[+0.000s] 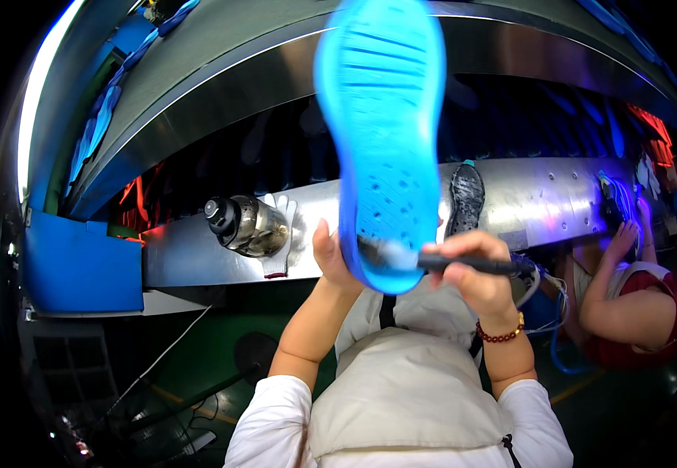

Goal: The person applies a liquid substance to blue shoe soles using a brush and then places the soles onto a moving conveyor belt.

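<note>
Head view: the blue sole (389, 140), at 12 o'clock, is clamped at its 7 o'clock edge by the left hand (334, 261); a black-handled brush (482, 264) is gripped by the right hand (479, 285). Twisting of the sole may be caused by off-centre brush pressure.

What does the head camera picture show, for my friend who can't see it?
A left hand holds up a blue shoe sole while the right hand holds a black-handled brush at its near end. Beyond, a bottle, a white glove and a dark shoe sole are on a metal bench; a co-worker in red is at far right.
</note>
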A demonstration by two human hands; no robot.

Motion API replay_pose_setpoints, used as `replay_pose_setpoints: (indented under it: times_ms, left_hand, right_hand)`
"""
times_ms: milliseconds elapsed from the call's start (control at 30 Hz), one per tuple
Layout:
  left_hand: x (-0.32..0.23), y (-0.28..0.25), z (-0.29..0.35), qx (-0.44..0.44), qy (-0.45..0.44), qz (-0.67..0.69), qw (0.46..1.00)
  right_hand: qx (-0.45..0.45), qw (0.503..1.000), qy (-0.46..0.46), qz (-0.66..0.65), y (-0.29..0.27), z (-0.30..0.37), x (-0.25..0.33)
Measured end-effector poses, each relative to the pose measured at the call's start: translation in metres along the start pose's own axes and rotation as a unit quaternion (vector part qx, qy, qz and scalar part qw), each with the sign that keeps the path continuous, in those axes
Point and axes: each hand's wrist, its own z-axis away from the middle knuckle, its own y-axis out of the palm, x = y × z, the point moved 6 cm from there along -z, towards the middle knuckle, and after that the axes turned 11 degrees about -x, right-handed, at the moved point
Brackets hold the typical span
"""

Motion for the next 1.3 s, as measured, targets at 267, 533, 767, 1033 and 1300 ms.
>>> replay_pose_setpoints:
  times_ms: [267,533,767,1033,1300]
  left_hand:
    - [-0.002,0.006,-0.011,0.067,-0.188,-0.144,0.969]
    - [0.010,-0.007,0.001,0.007,-0.386,-0.218,0.896]
    - [0.010,-0.010,0.007,0.074,-0.417,-0.376,0.824]
    - [-0.012,-0.019,0.010,0.011,-0.360,-0.333,0.871]
    - [-0.039,-0.041,0.008,-0.043,-0.294,-0.244,0.923]
  right_hand:
    - [0.125,0.924,-0.091,0.350,0.008,-0.007,0.039]
    - [0.330,0.880,-0.111,0.323,0.022,0.000,0.056]
    - [0.381,0.817,-0.071,0.426,0.017,0.004,0.063]
    - [0.363,0.799,-0.070,0.475,0.002,0.005,0.059]
    - [0.232,0.878,-0.121,0.400,-0.018,-0.003,0.049]
